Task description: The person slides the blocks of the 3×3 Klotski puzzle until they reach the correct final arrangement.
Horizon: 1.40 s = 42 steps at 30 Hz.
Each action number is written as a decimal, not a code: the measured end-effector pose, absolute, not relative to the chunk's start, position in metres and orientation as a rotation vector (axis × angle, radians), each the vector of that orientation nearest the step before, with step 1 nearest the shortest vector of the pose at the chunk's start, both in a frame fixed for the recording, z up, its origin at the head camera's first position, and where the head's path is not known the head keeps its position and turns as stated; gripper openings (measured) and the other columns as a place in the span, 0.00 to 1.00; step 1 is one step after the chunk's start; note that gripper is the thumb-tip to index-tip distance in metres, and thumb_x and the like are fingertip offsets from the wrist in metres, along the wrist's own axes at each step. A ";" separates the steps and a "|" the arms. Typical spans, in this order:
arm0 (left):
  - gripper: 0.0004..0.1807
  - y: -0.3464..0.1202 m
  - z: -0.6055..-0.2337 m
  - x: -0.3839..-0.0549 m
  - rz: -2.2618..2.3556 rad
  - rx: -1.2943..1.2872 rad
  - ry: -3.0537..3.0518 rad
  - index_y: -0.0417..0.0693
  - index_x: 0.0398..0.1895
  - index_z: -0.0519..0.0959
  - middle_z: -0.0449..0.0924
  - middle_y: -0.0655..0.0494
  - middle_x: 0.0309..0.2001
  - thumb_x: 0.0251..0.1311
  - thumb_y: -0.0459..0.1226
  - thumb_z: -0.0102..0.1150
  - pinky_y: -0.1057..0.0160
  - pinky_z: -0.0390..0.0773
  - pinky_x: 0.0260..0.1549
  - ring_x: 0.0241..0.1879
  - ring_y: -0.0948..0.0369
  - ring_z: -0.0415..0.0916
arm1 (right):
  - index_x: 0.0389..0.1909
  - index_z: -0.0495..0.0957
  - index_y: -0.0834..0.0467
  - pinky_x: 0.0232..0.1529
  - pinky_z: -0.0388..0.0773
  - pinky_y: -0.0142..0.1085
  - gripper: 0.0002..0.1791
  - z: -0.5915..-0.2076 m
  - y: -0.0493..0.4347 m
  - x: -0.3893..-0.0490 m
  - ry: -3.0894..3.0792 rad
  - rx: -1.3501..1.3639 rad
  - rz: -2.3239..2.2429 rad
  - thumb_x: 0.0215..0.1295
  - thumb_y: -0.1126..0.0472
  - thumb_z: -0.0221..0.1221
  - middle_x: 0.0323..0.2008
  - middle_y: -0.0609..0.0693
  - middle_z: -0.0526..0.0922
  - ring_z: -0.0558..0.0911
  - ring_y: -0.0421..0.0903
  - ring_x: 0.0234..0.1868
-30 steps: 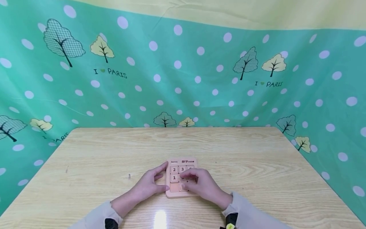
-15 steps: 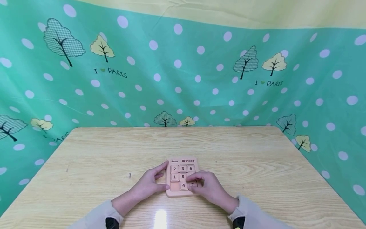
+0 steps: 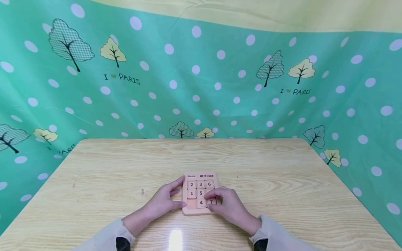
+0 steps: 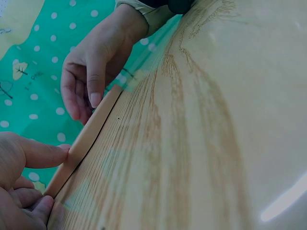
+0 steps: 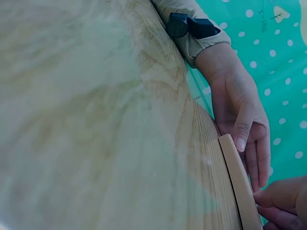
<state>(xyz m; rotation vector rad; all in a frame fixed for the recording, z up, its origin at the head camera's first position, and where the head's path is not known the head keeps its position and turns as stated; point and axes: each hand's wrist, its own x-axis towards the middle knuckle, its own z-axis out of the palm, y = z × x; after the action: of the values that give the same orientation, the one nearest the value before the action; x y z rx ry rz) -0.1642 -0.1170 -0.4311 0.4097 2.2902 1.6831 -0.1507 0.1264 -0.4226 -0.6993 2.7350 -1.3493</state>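
Note:
A pink number slide puzzle (image 3: pixel 199 211) lies flat on the wooden table. Its readable tiles show 2, 3, 6 on top, 1 and 5 in the middle, 4 and 7 below; the lower-left slot is bare. Along the puzzle's left edge rests my left hand (image 3: pixel 161 200), thumb low and index finger high, fingers fairly straight. My right hand (image 3: pixel 229 205) bends over the right column, its thumb at the 7 tile (image 3: pixel 211 202) and its index fingertip beside the 5 tile (image 3: pixel 201 193). The middle-right tile is mostly hidden under that hand. In the left wrist view the puzzle's side (image 4: pixel 91 129) shows.
The pale wooden table (image 3: pixel 125 167) stretches around the puzzle. Behind it hangs a green dotted cloth (image 3: pixel 216 94) with printed trees. A bright light reflection (image 3: pixel 175 240) shines near the front. Dark wrist devices (image 3: pixel 122 243) show at the sleeves.
My right hand has shifted right from the middle column to the right column, uncovering the 5 and 4 tiles. My left hand has stayed at the left edge. Little differs over the last half second.

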 end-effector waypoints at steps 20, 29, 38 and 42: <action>0.47 -0.117 -0.429 -0.161 1.688 0.392 2.298 0.38 0.71 0.54 0.53 0.40 0.71 0.47 0.32 0.69 0.48 0.64 0.64 0.64 0.38 0.60 | 0.36 0.84 0.56 0.46 0.77 0.31 0.11 -0.426 0.106 -0.152 2.669 -0.798 -1.404 0.50 0.68 0.66 0.35 0.44 0.83 0.78 0.40 0.40; 0.48 -0.118 -0.429 -0.162 1.673 0.402 2.309 0.38 0.71 0.54 0.53 0.40 0.71 0.48 0.32 0.69 0.48 0.64 0.64 0.64 0.39 0.61 | 0.36 0.85 0.57 0.39 0.77 0.29 0.10 -0.425 0.100 -0.153 2.656 -0.808 -1.411 0.50 0.70 0.65 0.33 0.46 0.84 0.78 0.41 0.37; 0.48 -0.117 -0.430 -0.162 1.694 0.420 2.293 0.37 0.71 0.54 0.53 0.39 0.71 0.47 0.33 0.69 0.47 0.62 0.65 0.64 0.39 0.59 | 0.39 0.84 0.54 0.50 0.76 0.33 0.12 -0.422 0.117 -0.154 2.650 -0.790 -1.396 0.51 0.65 0.67 0.38 0.42 0.83 0.79 0.41 0.43; 0.48 -0.118 -0.431 -0.163 1.678 0.411 2.301 0.37 0.71 0.54 0.53 0.40 0.71 0.48 0.34 0.69 0.48 0.62 0.65 0.65 0.40 0.59 | 0.40 0.84 0.55 0.49 0.77 0.34 0.12 -0.420 0.131 -0.154 2.640 -0.736 -1.415 0.53 0.64 0.66 0.39 0.42 0.84 0.79 0.43 0.44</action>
<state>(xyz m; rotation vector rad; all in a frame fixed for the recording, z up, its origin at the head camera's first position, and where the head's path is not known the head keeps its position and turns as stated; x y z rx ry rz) -0.1626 -0.1175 -0.4306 0.4114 2.3011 1.6782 -0.1537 0.1307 -0.4195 -0.7361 2.6402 -1.4150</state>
